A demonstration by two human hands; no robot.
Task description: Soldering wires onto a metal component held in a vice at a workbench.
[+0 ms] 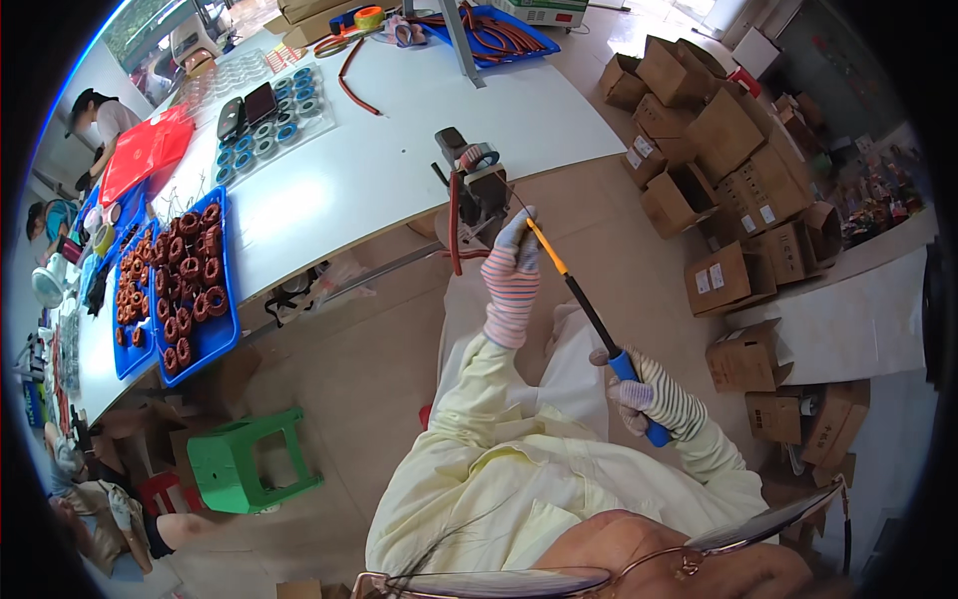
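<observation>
My gloved right hand (644, 391) is closed round the blue handle of a long tool (589, 304) with a black shaft and an orange front part. My left hand (514, 262), in a striped glove, pinches at the tool's orange front end. A thin dark line runs from those fingertips to a dark clamp (486, 195) at the table edge; whether it is wire or the tool's tip I cannot tell. On top of the clamp sits a ring-shaped core (478, 157). A reddish-brown cord (454, 225) hangs beside it.
Blue trays (232, 299) of copper-wound rings stand on the white table (399, 190). Behind are wrapped rings (289, 110) and a tray of brown cords (509, 38). A green stool (244, 464) stands at lower left; cardboard boxes (723, 135) pile up right. Other people are at the left.
</observation>
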